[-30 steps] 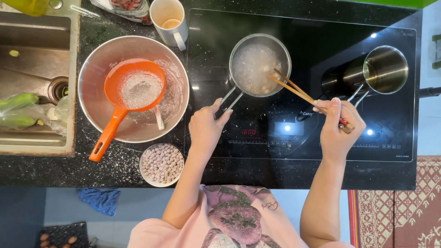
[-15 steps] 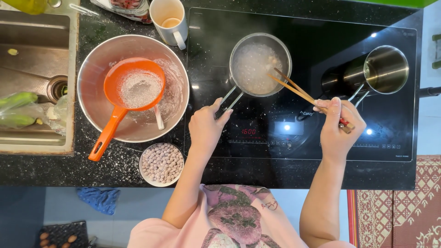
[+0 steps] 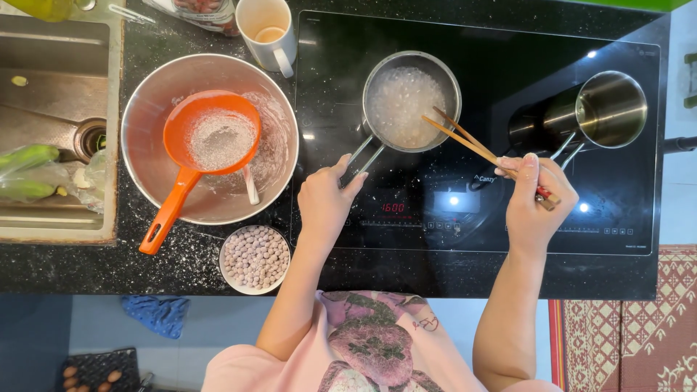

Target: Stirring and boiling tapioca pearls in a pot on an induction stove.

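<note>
Your left hand (image 3: pixel 324 207) pinches the handle of the small saucepan (image 3: pixel 411 100) on the far-left burner; your right hand (image 3: pixel 534 203) grips the chopsticks (image 3: pixel 479 145), tips inside. Keep the handle steady, stir gently.

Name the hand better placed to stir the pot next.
Likely the right hand: it holds the chopsticks, tips over the pot. The left hand is at the pot's handle.

Bright, sharp; glare on cooktop (image 3: pixel 508 43).
</note>
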